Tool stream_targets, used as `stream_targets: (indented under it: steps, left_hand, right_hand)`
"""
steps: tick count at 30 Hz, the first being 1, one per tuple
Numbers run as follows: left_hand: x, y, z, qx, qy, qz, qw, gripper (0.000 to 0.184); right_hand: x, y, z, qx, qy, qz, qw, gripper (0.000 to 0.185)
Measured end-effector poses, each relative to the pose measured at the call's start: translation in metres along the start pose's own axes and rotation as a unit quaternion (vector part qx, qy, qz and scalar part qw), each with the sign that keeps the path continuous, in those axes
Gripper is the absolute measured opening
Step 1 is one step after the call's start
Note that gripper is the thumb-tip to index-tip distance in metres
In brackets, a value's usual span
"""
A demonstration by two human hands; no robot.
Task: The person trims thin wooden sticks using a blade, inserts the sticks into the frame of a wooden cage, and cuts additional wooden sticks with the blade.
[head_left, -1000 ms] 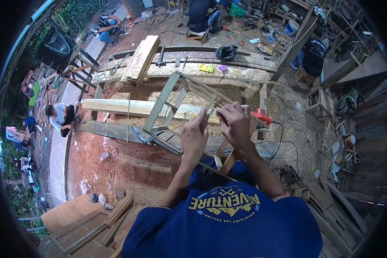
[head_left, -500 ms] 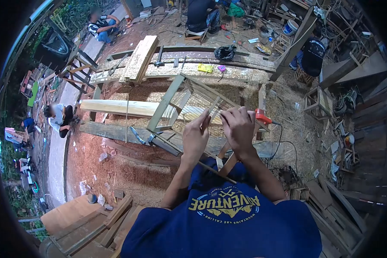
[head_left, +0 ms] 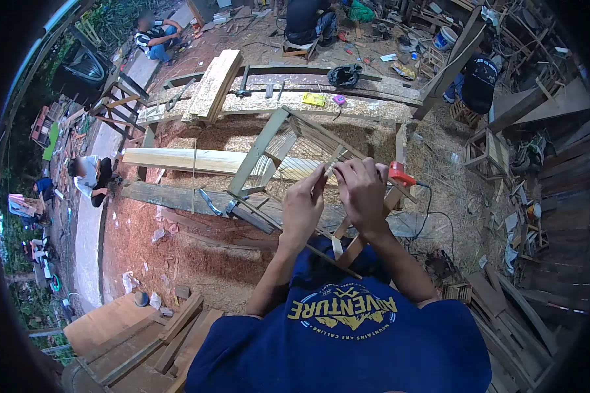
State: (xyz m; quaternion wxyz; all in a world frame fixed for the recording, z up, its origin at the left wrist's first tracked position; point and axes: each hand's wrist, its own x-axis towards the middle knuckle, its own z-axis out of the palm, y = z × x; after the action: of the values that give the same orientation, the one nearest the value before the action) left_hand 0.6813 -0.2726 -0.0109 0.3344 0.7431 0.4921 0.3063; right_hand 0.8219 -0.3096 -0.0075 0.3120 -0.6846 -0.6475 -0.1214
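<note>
A wooden frame (head_left: 261, 152), strung with thin pale strands (head_left: 283, 156), lies tilted across the beams in front of me. My left hand (head_left: 303, 211) is over its near part, thumb and fingers pinched together. Close beside it, my right hand (head_left: 360, 190) is also closed, fingers bent downward. Between the two sets of fingertips a thin pale strip (head_left: 335, 157) shows, and both hands seem to grip it. Its ends are hidden by the fingers. Under my wrists, crossed wooden legs (head_left: 354, 249) of the frame reach toward my shirt.
A red power tool (head_left: 400, 174) with a black cord lies right of my hands. A clamp (head_left: 229, 208) sits on the near beam (head_left: 157, 196). Beyond are stacked planks (head_left: 216, 85), a hammer (head_left: 243, 84), a yellow packet (head_left: 313, 99) and a black bag (head_left: 345, 76). Several people sit around.
My left hand has moved slightly up and right, bringing its fingertips closer to my right hand's. My right hand has shifted slightly left. The frame has barely moved in view.
</note>
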Motion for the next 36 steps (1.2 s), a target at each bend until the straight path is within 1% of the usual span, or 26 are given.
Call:
stream_targets:
  steps: [4, 7, 10, 13, 16, 19, 22, 25, 27, 30, 31, 33, 34, 36]
  left_hand:
    - [0.002, 0.003, -0.004, 0.000, -0.009, -0.035, 0.999, 0.031]
    - [0.001, -0.003, 0.002, -0.025, 0.001, -0.005, 1.000, 0.032]
    - [-0.006, 0.003, 0.007, 0.016, 0.027, 0.051, 0.998, 0.035]
    - [-0.003, 0.003, 0.004, 0.011, 0.002, 0.031, 0.999, 0.036]
    - [-0.004, -0.008, 0.008, -0.058, 0.027, 0.039, 0.997, 0.036]
    - [-0.005, -0.006, 0.005, -0.039, 0.008, 0.016, 0.999, 0.035]
    - [-0.009, 0.012, 0.001, 0.019, -0.007, 0.016, 1.000, 0.035]
    - [-0.006, 0.014, 0.000, -0.007, -0.033, -0.027, 0.999, 0.034]
    - [-0.007, 0.009, 0.000, -0.051, -0.034, -0.016, 0.998, 0.035]
    - [-0.007, 0.001, 0.004, -0.112, -0.029, -0.004, 0.993, 0.034]
    - [-0.007, 0.000, 0.005, -0.130, -0.028, -0.001, 0.991, 0.034]
    - [-0.008, 0.008, 0.002, -0.124, -0.049, -0.041, 0.990, 0.031]
    - [-0.008, 0.011, 0.001, -0.120, -0.061, -0.059, 0.989, 0.030]
    - [-0.010, 0.011, 0.006, -0.138, -0.046, -0.040, 0.989, 0.026]
  right_hand:
    - [-0.006, 0.005, -0.004, -0.011, -0.005, 0.002, 1.000, 0.017]
    - [-0.005, 0.008, -0.003, 0.010, -0.011, -0.013, 1.000, 0.018]
    - [0.002, 0.002, 0.001, 0.012, -0.007, -0.012, 1.000, 0.019]
    - [0.005, -0.001, -0.002, 0.008, -0.017, 0.002, 1.000, 0.017]
    - [-0.001, 0.001, -0.007, 0.010, -0.018, 0.003, 1.000, 0.018]
    - [-0.006, 0.004, -0.008, 0.021, -0.024, 0.003, 0.999, 0.018]
    - [-0.002, 0.007, -0.004, 0.031, -0.028, -0.003, 0.999, 0.015]
    - [0.002, 0.005, -0.003, 0.040, -0.027, -0.004, 0.999, 0.013]
    - [0.003, 0.003, -0.009, 0.042, -0.018, -0.014, 0.999, 0.013]
    - [0.011, -0.001, -0.016, 0.086, -0.001, 0.000, 0.996, 0.013]
    - [0.015, -0.002, -0.017, 0.076, -0.009, -0.009, 0.997, 0.013]
    - [0.026, -0.004, -0.016, 0.057, -0.024, -0.025, 0.998, 0.014]
    - [0.030, -0.005, -0.012, 0.030, -0.054, -0.007, 0.998, 0.016]
    - [0.041, -0.006, -0.010, -0.021, -0.100, 0.002, 0.995, 0.016]
